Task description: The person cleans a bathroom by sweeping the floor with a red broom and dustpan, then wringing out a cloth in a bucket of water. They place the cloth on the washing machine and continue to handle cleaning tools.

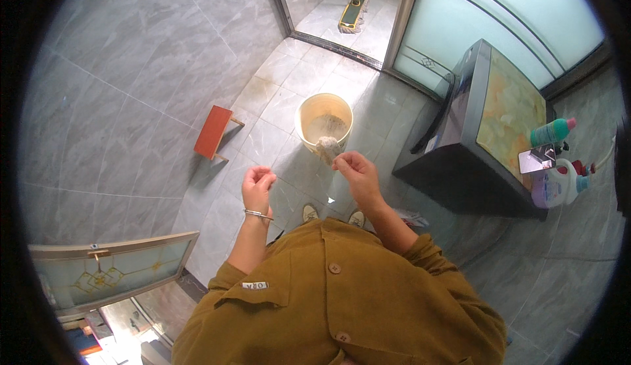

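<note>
A cream plastic bucket [301,118] stands on the floor in front of me, with cloudy greyish liquid at its bottom. At its near rim is a crumpled greyish cloth [327,148], overlapping the rim in my view. My right hand [359,175] is just right of this cloth, thumb and index finger pinched together at its edge; whether they grip it or only overlap it I cannot tell. My left hand [257,187] hovers to the left of the bucket, fingers curled in and thumb against them, with nothing visible in it. A metal bracelet [257,213] circles the left wrist.
A small red-topped stool [214,132] is by the left wall. On the right, a dark washing machine [463,177] carries a green bottle [549,132], a phone [537,159] and a detergent jug [547,190]. A flat mop [355,10] lies beyond the doorway. A door [123,271] stands ajar lower left.
</note>
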The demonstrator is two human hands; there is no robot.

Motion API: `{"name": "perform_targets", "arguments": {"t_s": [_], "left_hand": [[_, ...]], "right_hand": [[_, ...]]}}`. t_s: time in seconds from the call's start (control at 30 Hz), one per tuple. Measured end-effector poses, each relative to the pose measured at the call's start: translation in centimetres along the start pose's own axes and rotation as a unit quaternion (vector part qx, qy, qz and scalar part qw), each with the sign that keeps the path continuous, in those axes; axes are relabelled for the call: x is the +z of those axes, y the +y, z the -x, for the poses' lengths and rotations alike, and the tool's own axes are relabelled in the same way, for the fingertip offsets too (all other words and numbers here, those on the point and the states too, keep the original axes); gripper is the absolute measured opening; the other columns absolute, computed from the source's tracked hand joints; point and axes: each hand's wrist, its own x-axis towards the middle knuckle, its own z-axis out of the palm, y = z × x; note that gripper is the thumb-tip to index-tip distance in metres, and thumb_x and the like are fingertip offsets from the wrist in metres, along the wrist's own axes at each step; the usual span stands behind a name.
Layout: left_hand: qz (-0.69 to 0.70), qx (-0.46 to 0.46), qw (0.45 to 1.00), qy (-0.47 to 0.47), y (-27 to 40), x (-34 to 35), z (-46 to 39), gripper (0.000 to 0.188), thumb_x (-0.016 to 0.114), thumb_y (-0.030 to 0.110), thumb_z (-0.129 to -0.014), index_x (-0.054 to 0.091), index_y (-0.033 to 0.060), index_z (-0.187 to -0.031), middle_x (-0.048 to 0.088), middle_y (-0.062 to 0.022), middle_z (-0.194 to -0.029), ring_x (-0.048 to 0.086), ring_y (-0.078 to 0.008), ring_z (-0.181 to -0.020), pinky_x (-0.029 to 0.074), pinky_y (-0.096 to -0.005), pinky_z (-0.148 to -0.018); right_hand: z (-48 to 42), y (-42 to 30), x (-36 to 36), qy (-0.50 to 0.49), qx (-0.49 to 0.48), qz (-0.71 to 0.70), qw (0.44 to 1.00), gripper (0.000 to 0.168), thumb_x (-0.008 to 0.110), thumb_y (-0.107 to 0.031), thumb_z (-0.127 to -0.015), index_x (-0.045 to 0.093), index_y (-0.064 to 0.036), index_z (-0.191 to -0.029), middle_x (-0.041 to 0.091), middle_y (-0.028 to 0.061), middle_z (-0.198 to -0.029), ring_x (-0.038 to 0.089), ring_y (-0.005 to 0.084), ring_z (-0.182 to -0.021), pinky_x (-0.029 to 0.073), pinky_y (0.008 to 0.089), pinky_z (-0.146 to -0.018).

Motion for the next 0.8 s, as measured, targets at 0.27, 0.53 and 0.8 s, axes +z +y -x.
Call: {"name": "perform_targets", "arguments": {"t_s": [0.27, 0.53, 0.8], "left_hand": [[-0.293, 0.306, 0.878, -0.224, 4.2, 3.8, 1.2, 0.031, 0.068, 0.013, -0.066, 0.062, 0.01, -0.096, 0.055, -0.0027, -0.079, 0.05, -0.0135, -0.08, 0.04, -0.0249, -0.072], [-0.294, 0.354, 0.87, -0.18, 3.3, 4.8, 2.2, 0.007, 0.063, 0.011, -0.069, 0.059, 0.0056, -0.072, 0.052, -0.0026, -0.077, 0.049, -0.0159, -0.075, 0.039, -0.0286, -0.067], [-0.257, 0.322, 0.903, -0.124, 2.1, 5.5, 1.7, 0.009, 0.056, 0.011, -0.074, 0.053, 0.0038, -0.069, 0.051, -0.0069, -0.072, 0.049, -0.0172, -0.069, 0.038, -0.0271, -0.064]], "right_hand": [[0.7, -1.6, 0.8, -0.19, 0.125, -0.049, 0.973, 0.014, 0.052, -0.015, -0.082, 0.058, -0.002, -0.084, 0.057, 0.0021, -0.084, 0.049, 0.0078, -0.081, 0.037, 0.0214, -0.075], [0.9, -3.2, 0.5, -0.251, 0.24, -0.177, 0.921, 0.019, 0.054, -0.021, -0.081, 0.057, -0.004, -0.089, 0.056, 0.0006, -0.085, 0.048, 0.0088, -0.082, 0.037, 0.0247, -0.076], [1.0, -0.9, 2.2, -0.171, 0.13, -0.131, 0.968, 0.014, 0.056, -0.017, -0.08, 0.056, -0.004, -0.084, 0.055, -0.0006, -0.081, 0.048, 0.0068, -0.075, 0.038, 0.0221, -0.069]]}}
